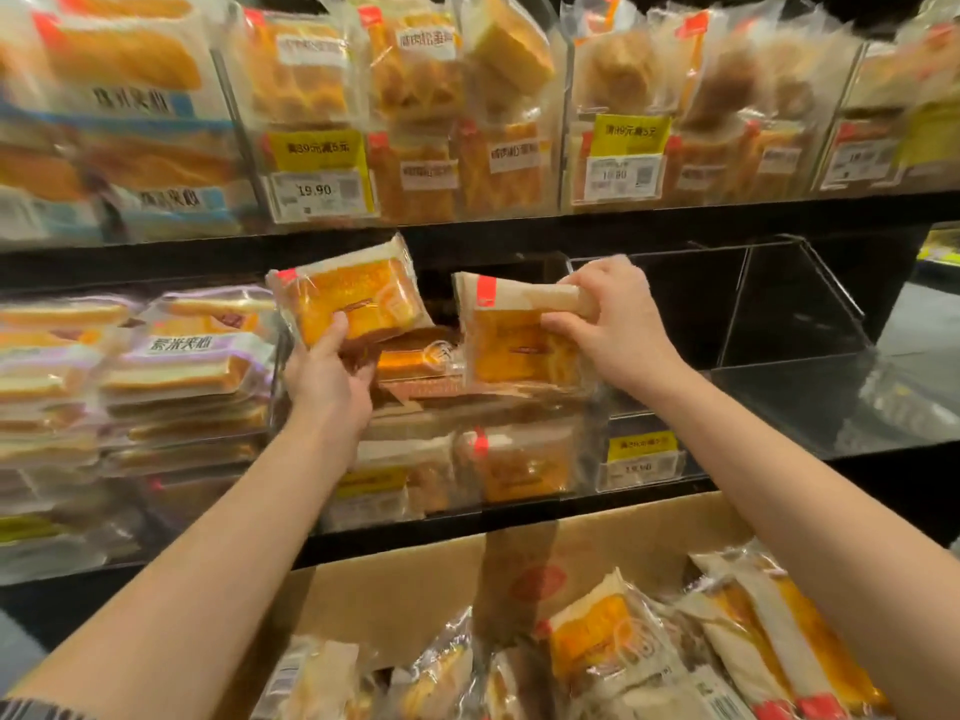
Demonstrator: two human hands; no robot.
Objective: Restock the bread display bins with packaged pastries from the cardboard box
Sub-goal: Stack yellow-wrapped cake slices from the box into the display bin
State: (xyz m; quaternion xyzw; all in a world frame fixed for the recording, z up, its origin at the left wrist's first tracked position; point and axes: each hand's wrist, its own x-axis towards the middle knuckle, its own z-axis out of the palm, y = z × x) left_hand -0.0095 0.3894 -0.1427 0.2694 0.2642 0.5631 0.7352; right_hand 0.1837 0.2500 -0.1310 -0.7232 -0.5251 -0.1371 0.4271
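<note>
**Two pastries at the bin**

Nearest us, the cardboard box (415, 589) holds clear-wrapped orange pastries. Beyond it, our left hand (324, 376) grips one packet (348, 298) — our right hand (613, 319) pinches another (519, 345) — over the middle bin (587, 449).

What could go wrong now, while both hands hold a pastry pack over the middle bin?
1. The left hand grips its pack only at the lower edge, tilted; it may slip.
2. The right hand pinches its pack at the top, which may crush the pastry.
3. The middle bin already looks well filled, so added packs may slide out.
</note>
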